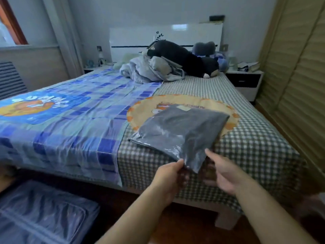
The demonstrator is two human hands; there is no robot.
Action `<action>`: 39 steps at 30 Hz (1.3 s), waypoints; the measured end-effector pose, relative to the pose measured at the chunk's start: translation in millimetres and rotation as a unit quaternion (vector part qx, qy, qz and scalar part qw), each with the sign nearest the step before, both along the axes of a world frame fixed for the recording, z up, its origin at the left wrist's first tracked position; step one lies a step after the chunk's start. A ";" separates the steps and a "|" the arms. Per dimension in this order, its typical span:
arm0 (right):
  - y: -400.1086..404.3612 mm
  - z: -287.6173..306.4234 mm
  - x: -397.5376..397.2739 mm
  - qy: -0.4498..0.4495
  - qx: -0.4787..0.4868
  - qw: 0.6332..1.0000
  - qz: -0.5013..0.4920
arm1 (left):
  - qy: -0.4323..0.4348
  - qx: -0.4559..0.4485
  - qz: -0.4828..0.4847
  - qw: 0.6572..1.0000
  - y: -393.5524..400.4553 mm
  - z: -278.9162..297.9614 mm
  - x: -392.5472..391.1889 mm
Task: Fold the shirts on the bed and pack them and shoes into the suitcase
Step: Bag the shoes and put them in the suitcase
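We pinch folded grey shirt near corner: left hand clamped, right hand gripping beside it. Shirt lies ahead on bed, long axis running away rightward; suitcase low left, nearer left hand.

A home bedroom: made bed (headboard, nightstand), plush toys.
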State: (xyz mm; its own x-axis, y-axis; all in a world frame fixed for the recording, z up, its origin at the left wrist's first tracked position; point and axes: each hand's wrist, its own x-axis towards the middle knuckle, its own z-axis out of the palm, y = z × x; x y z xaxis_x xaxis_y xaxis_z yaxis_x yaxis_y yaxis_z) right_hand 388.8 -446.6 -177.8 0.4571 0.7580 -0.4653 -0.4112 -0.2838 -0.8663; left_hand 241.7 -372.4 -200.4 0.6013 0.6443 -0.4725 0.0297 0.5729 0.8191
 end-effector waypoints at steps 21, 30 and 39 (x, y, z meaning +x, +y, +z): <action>-31.5 -29.3 88.5 0.026 0.024 0.971 -0.238 | 0.030 0.031 0.008 0.999 92.8 -24.6 -31.7; -23.9 -32.4 66.7 -0.033 -0.060 0.956 -0.285 | 0.042 0.115 0.161 0.979 67.2 -24.4 -18.7; 42.9 10.4 -8.2 -0.669 0.039 0.737 0.082 | 0.130 0.161 0.081 0.975 80.5 -46.8 -42.8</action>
State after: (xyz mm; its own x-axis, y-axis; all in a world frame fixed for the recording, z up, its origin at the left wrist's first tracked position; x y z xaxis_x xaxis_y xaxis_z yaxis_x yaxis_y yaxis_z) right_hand 380.6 -403.7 -167.4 0.3663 0.8549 0.3674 0.8615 -0.1623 -0.4811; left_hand 198.9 -292.0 -247.3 0.3670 0.8610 -0.3521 0.1906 0.3009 0.9344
